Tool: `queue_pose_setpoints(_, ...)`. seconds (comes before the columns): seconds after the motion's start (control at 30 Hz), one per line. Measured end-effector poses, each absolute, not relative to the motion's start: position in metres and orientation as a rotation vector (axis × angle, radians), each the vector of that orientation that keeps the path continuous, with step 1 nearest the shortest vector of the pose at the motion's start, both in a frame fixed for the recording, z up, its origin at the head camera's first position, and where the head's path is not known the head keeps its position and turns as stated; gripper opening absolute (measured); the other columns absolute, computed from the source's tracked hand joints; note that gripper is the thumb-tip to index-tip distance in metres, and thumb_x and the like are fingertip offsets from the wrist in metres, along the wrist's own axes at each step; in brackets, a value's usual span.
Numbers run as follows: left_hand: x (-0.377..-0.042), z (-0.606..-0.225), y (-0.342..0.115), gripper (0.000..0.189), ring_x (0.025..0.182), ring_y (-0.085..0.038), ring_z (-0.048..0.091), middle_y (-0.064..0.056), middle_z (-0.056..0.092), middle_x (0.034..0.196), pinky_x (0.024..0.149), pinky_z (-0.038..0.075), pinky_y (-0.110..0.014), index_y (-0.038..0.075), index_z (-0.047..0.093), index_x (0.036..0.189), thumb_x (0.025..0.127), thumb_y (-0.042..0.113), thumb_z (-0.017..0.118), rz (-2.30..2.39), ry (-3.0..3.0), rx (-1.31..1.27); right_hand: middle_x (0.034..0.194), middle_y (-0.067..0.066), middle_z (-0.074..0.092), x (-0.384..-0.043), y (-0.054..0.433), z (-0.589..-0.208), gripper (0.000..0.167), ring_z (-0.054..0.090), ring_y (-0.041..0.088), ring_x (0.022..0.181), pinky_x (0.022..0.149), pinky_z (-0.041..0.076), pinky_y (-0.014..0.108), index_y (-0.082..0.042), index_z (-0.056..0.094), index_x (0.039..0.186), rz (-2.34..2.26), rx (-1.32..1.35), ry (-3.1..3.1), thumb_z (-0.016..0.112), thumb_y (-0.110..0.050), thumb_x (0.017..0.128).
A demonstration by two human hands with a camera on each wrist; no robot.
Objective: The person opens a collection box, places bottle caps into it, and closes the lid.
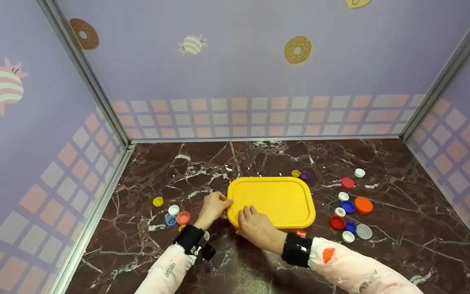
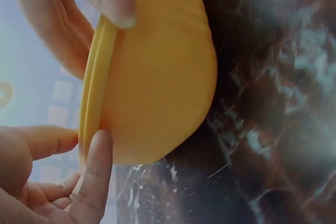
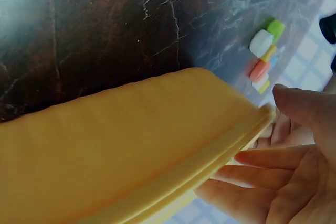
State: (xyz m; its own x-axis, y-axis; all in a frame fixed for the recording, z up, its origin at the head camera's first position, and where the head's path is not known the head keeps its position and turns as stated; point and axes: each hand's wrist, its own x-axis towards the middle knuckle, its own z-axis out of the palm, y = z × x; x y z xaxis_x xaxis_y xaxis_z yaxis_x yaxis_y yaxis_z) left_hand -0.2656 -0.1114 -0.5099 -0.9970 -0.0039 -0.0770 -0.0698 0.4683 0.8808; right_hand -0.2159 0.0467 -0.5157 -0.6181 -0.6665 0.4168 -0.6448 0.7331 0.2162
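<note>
A yellow plastic box (image 2: 163,77) with a yellow rectangular lid (image 1: 273,200) on it stands in the middle of the tabletop. At its left end, my left hand (image 1: 211,210) pinches the lid's rim between thumb and finger, as the left wrist view shows. My right hand (image 1: 257,228) lies over the near-left corner, with fairly straight fingers (image 3: 262,177) across the lid's top and the thumb (image 2: 118,6) against the side at the rim. The lid hides the box's inside.
Several bottle caps, among them a yellow one (image 1: 158,201) and a pink one (image 1: 183,217), lie left of the box. More lie to its right, including an orange cap (image 1: 363,205). A purple cap (image 1: 304,176) sits behind it. Patterned walls (image 1: 259,81) enclose the dark marbled table (image 1: 414,228).
</note>
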Motion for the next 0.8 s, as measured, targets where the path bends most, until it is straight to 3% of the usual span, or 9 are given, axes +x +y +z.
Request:
queue_pose_setpoints(0.13,-0.2671,-0.5043,-0.1089,0.012,0.045,-0.023,0.058,-0.007,0.054,0.060,0.042,0.048,-0.031,-0.002,0.056,0.072,0.076,0.007,0.064,1.404,2.781,-0.023,0.074,0.011,0.049,-0.2170,0.0408,-0.5203,0.042,0.051,0.022,0.066,0.042,0.044,0.030,0.000,0.058,0.085,-0.118,0.943,-2.397,0.072,-0.037,0.071)
queue_pose_setpoints(0.33,-0.2690,-0.5032,-0.1060,0.015,0.036,-0.014,0.052,-0.002,0.052,0.051,0.033,0.039,-0.021,0.003,0.056,0.058,0.072,0.006,0.061,1.204,2.918,0.062,0.072,0.012,0.054,-0.2156,0.0398,-0.5228,0.021,0.051,0.020,0.061,0.038,0.042,0.027,0.001,0.064,0.087,-0.286,1.004,-2.287,0.059,-0.018,0.078)
queue_pose_setpoints(0.57,-0.2679,-0.5050,-0.1079,0.009,0.049,-0.030,0.060,-0.009,0.053,0.063,0.046,0.049,-0.038,-0.002,0.054,0.074,0.075,0.006,0.059,1.438,2.706,-0.066,0.078,0.015,0.057,-0.2147,0.0422,-0.5204,0.024,0.052,0.019,0.064,0.039,0.043,0.025,0.000,0.066,0.096,-0.361,1.083,-2.269,0.057,-0.013,0.078)
queue_pose_setpoints(0.8,-0.2690,-0.5048,-0.1103,0.013,0.045,-0.022,0.058,-0.010,0.052,0.065,0.047,0.050,-0.039,-0.001,0.053,0.077,0.078,0.010,0.060,1.493,2.643,-0.063,0.079,0.015,0.058,-0.2161,0.0451,-0.5154,0.023,0.054,0.021,0.067,0.040,0.044,0.026,0.002,0.064,0.094,-0.294,1.124,-2.273,0.058,-0.012,0.077)
